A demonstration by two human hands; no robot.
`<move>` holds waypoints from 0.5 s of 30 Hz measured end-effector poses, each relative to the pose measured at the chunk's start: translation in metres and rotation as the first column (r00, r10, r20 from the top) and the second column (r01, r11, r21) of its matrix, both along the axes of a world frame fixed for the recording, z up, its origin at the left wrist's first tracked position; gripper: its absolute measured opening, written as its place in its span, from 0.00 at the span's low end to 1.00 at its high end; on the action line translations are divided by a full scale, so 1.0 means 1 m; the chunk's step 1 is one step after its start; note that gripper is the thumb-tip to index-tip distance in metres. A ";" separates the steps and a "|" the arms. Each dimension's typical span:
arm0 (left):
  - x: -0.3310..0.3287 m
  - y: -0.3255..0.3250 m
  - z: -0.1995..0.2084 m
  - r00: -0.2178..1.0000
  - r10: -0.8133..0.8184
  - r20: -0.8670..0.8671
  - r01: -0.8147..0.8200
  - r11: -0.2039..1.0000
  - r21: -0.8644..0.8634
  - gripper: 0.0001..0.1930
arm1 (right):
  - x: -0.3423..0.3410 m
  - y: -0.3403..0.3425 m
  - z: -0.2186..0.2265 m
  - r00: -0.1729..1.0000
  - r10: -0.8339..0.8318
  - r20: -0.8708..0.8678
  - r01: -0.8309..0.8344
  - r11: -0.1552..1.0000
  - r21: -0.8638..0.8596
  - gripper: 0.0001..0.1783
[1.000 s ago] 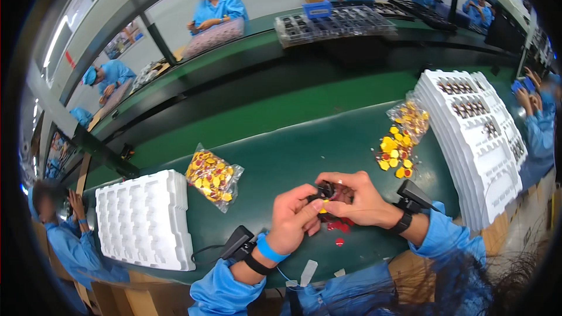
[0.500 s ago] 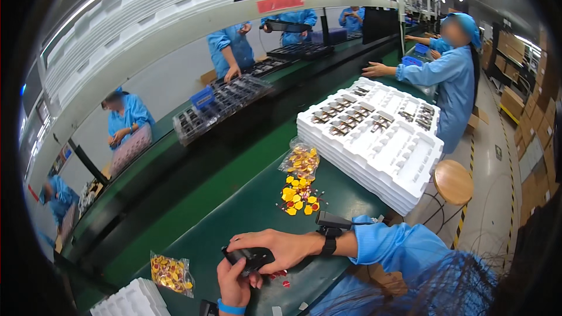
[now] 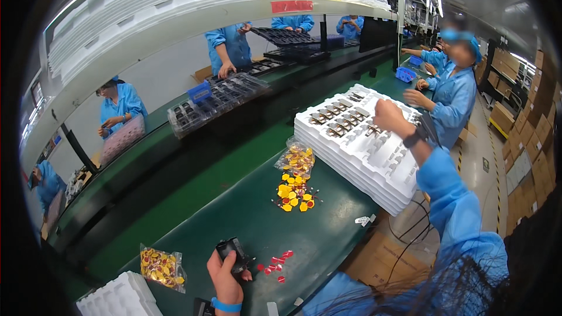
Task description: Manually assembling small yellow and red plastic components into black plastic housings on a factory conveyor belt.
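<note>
My left hand, with a blue band at the wrist, is closed round a small black plastic housing above the green work surface. My right hand reaches out over a stack of white moulded trays. Its fingers are curled together, and whatever may be between them is hidden. Rows of small metal-and-dark parts lie in the top tray's pockets, left of my right hand. Several small red pieces are scattered beside my left hand.
Yellow and red pieces lie loose below an open clear bag. Another filled bag sits near white trays at lower left. Co-workers in blue stand across the green conveyor and beyond the tray stack. A cardboard box stands below.
My right hand has left the black housing and moved far right, over the white trays. My left hand keeps the housing. The red pieces are now uncovered. The nearby co-worker's arm has drawn back.
</note>
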State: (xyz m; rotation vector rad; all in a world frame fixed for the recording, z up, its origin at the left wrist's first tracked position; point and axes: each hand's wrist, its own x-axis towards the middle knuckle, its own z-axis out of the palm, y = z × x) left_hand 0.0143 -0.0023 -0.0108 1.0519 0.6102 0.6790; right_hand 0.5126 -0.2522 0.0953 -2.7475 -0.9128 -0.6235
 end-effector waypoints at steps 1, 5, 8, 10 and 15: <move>-0.001 -0.001 0.000 1.000 -0.005 0.007 0.005 1.000 0.018 0.08 | 0.006 0.001 0.002 0.952 -0.034 -0.304 0.040 0.999 0.015 0.09; -0.007 0.002 -0.006 0.999 0.015 0.038 -0.017 0.999 0.042 0.09 | 0.015 0.018 -0.005 0.769 -0.007 -0.640 0.055 0.997 0.056 0.14; -0.009 -0.005 -0.001 0.997 0.043 0.058 -0.044 0.999 0.008 0.09 | 0.030 0.014 -0.009 0.678 0.037 -0.735 0.153 0.970 0.189 0.13; -0.012 -0.005 0.001 0.994 0.081 0.068 -0.079 0.996 -0.032 0.09 | 0.033 0.002 -0.006 0.691 0.159 -0.705 0.089 0.949 0.302 0.12; -0.017 -0.001 0.003 0.993 0.115 0.012 -0.114 0.991 -0.066 0.11 | -0.010 0.022 0.000 0.584 0.504 -0.637 0.057 0.757 0.651 0.11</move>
